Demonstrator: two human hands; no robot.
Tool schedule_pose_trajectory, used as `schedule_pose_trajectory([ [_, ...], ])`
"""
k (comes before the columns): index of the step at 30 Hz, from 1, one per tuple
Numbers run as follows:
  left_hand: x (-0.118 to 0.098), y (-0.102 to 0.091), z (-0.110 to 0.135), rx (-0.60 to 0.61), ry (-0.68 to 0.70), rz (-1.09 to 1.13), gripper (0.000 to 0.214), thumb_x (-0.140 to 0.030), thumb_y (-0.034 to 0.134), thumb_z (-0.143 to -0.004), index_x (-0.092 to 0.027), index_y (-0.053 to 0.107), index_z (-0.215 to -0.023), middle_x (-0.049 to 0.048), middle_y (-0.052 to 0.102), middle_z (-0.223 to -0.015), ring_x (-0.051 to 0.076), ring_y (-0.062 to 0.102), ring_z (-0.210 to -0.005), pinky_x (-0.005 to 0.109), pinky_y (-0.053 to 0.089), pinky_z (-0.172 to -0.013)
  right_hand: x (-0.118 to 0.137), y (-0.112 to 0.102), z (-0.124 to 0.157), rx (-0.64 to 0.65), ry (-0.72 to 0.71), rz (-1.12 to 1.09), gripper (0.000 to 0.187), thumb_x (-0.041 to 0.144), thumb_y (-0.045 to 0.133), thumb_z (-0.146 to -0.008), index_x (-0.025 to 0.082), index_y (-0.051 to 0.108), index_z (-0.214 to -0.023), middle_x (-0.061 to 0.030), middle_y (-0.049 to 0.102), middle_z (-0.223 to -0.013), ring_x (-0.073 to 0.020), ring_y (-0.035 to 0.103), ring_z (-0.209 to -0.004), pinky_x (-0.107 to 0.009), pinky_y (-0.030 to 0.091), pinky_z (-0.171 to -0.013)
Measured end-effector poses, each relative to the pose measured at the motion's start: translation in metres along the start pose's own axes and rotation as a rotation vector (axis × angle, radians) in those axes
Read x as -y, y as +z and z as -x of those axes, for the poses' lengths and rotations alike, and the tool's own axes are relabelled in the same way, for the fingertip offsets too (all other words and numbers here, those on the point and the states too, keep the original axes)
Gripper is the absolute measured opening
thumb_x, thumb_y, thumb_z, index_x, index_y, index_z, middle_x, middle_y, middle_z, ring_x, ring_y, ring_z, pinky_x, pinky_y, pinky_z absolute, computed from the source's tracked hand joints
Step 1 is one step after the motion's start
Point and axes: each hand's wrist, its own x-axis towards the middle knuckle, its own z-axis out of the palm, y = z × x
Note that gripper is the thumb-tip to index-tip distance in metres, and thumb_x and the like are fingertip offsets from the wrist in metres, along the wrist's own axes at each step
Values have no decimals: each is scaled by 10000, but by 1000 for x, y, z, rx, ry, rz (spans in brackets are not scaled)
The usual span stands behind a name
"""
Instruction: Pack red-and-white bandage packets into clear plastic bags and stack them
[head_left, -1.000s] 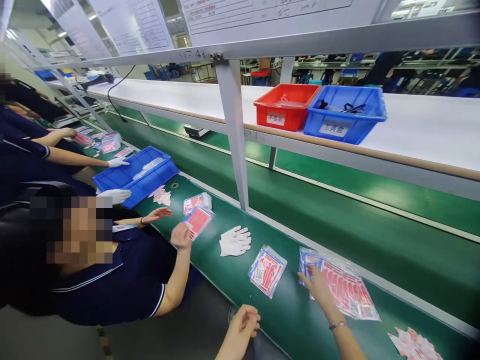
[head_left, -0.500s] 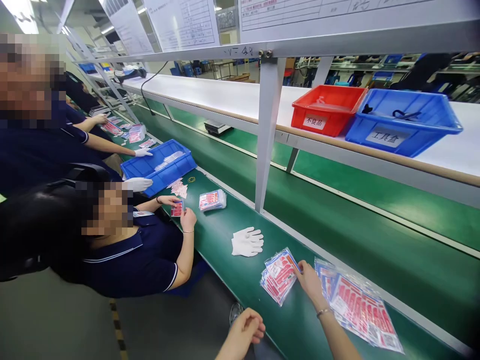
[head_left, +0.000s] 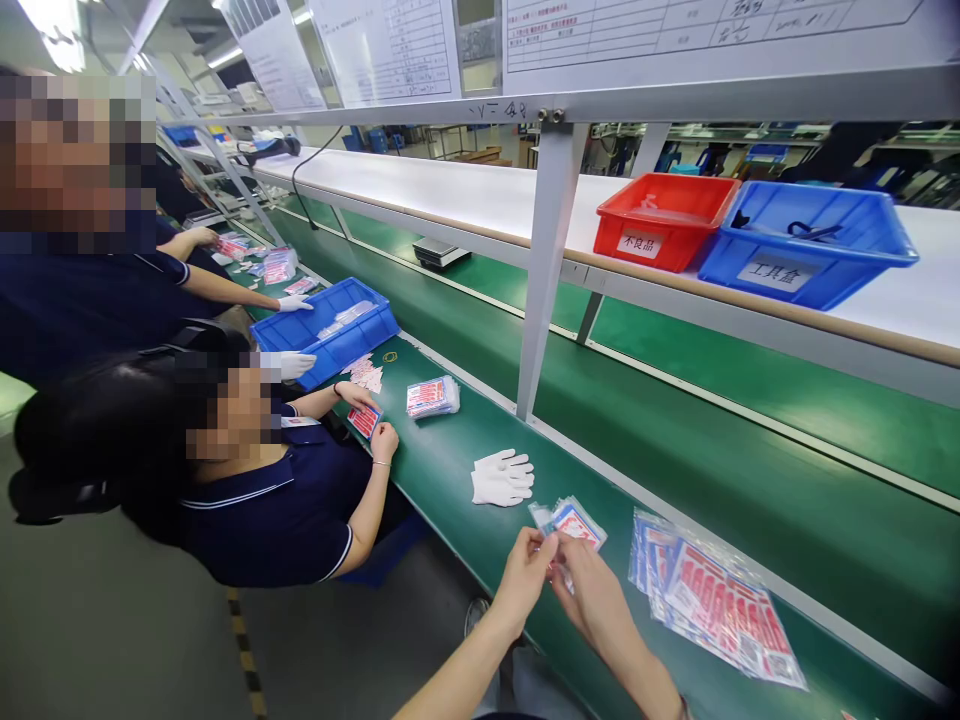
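My left hand [head_left: 521, 580] and my right hand [head_left: 589, 585] meet above the near edge of the green bench. Both are closed in a pinch on a clear plastic bag [head_left: 540, 516], whose top shows past my left fingers; my hands cover most of it. Just behind them lies a small pile of bagged red, white and blue printed cards [head_left: 581, 522], partly hidden. To the right of my right hand, a larger fanned pile of bagged cards [head_left: 724, 605] lies on the bench.
White gloves [head_left: 504, 478] lie ahead of my hands. On my left a seated co-worker [head_left: 277, 500] holds a bagged card near a card stack [head_left: 433, 397] and a blue crate [head_left: 330, 330]. A red bin [head_left: 660, 225] and a blue bin [head_left: 806, 245] stand on the shelf behind a metal post [head_left: 551, 270].
My left hand has come up and forward to meet my right hand, which has moved left and nearer me from the small pile. A plastic bag is now between them.
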Motion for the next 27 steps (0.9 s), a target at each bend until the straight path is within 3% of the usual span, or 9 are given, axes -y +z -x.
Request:
schedule_pose_trajectory([
  [4, -15, -6, 16, 9, 3, 44, 497, -649, 710, -793, -176, 574, -865, 1, 644, -805, 160, 650, -769, 284, 531, -718, 29, -15, 8, 23, -212, 163, 230, 180, 609, -879, 257, 595, -1094, -110, 707, -1249, -311, 683, -1088, -492, 594, -878],
  [9, -32, -15, 33, 127, -23, 46, 515, -639, 686, -823, -139, 666, -943, 60, 697, -924, 193, 689, -860, 282, 547, -732, 43, -34, 11, 71, -215, 150, 181, 194, 568, -943, 262, 586, -1110, -96, 713, -1255, -274, 688, -1131, -443, 614, -890],
  [15, -39, -15, 38, 141, -39, 98, 461, -591, 712, -832, -139, 650, -901, 30, 700, -813, 167, 691, -760, 284, 565, -721, 58, -44, 9, 203, -357, 198, 227, 188, 590, -921, 286, 625, -1123, -65, 712, -1305, -319, 656, -1193, -511, 597, -947],
  [20, -43, -27, 36, 256, -53, 33, 492, -595, 685, -845, -111, 698, -933, 84, 741, -841, 213, 730, -792, 359, 598, -782, 57, -48, 14, 160, -147, -106, 210, 236, 511, -988, 271, 585, -1182, -93, 699, -1243, -243, 662, -1151, -396, 590, -934],
  [23, -44, -33, 35, 302, -54, -89, 437, -546, 745, -804, -118, 694, -870, 69, 729, -776, 202, 720, -724, 305, 586, -649, 59, -47, 15, 129, 65, -334, 173, 335, 477, -1022, 235, 592, -1104, -81, 715, -1079, -205, 699, -980, -336, 580, -865],
  [27, -47, -33, 38, 310, -50, -167, 365, -482, 792, -766, -150, 639, -779, -7, 655, -631, 135, 632, -546, 250, 520, -556, 67, -47, 10, 207, 247, -537, 251, 464, 581, -962, 216, 591, -990, -39, 704, -975, -185, 701, -815, -296, 567, -754],
])
